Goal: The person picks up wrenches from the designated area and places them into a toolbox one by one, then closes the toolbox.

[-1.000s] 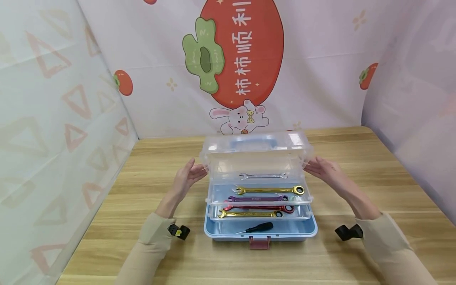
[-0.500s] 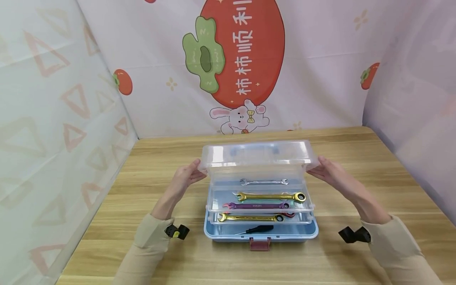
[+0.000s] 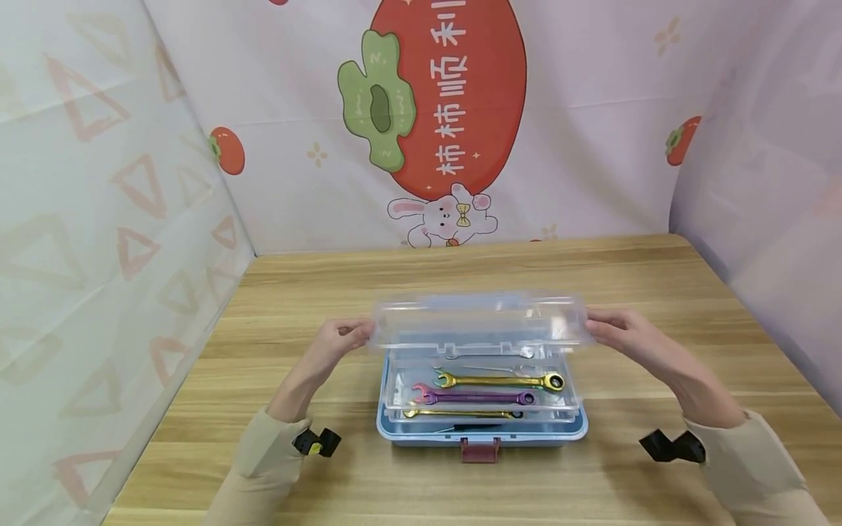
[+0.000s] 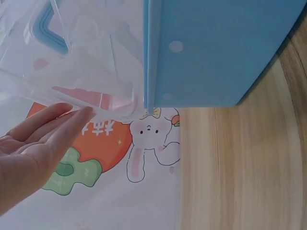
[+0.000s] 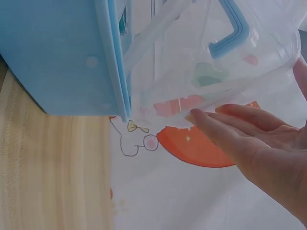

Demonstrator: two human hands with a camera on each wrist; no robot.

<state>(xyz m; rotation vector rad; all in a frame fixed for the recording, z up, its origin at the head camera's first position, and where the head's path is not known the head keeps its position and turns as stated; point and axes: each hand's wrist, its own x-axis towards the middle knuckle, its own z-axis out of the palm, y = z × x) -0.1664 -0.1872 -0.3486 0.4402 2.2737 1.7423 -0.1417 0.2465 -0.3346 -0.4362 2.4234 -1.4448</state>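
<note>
A light blue toolbox stands on the table, its clear lid partly raised and tilted over the trays. My left hand touches the lid's left end, and my right hand touches its right end. In the wrist views, both the left hand and the right hand have fairly straight fingers against the clear plastic. Inside lie a gold combination wrench, a purple wrench, another gold wrench and a silver wrench, partly covered by the lid. Only part of a black-handled screwdriver shows.
A reddish latch hangs at the toolbox's front. Wood-grain table surrounds the box. Behind stands a printed cloth backdrop, with cloth walls on both sides. A blue handle is fixed to the lid.
The lid has swung forward and down over the trays, with both hands following its ends. The trays have sunk lower, and the wrenches and screwdriver are more covered.
</note>
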